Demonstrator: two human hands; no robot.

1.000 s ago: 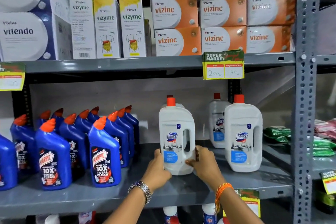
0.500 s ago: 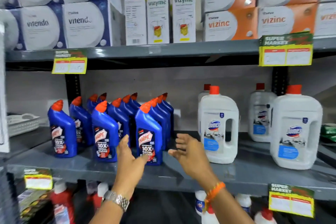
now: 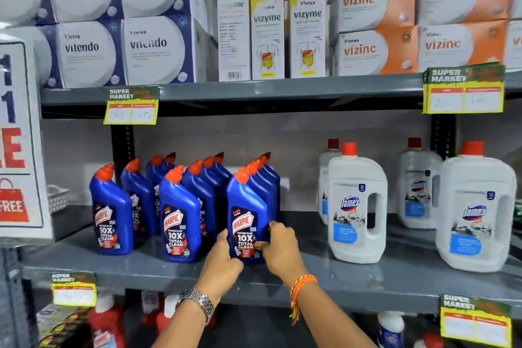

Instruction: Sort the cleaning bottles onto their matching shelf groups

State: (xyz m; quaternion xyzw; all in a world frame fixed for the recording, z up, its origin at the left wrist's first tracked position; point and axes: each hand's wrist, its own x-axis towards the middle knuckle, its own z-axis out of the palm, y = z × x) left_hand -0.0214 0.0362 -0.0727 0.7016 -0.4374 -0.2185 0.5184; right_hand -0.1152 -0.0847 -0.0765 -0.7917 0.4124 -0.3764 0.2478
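Note:
A blue Harpic bottle (image 3: 246, 217) with an orange cap stands at the front right of several like it (image 3: 180, 215) on the grey middle shelf (image 3: 324, 274). My left hand (image 3: 223, 258) grips its lower left side and my right hand (image 3: 279, 246) grips its lower right side. The bottle is upright, and its base is hidden by my fingers. To the right stand white Domex jugs (image 3: 356, 206) with red caps, one nearest my hands and another at the far right (image 3: 476, 212), with two more behind.
Boxes of Vitendo (image 3: 152, 48), Vizyme (image 3: 306, 31) and Vizinc (image 3: 375, 45) fill the upper shelf. Yellow price tags (image 3: 463, 93) hang off the shelf edges. A white sale sign (image 3: 19, 138) blocks the left. More bottles (image 3: 107, 322) stand on the shelf below.
My hands let go of the white Domex jug, moved left and closed on the front Harpic bottle. The view swung left with them.

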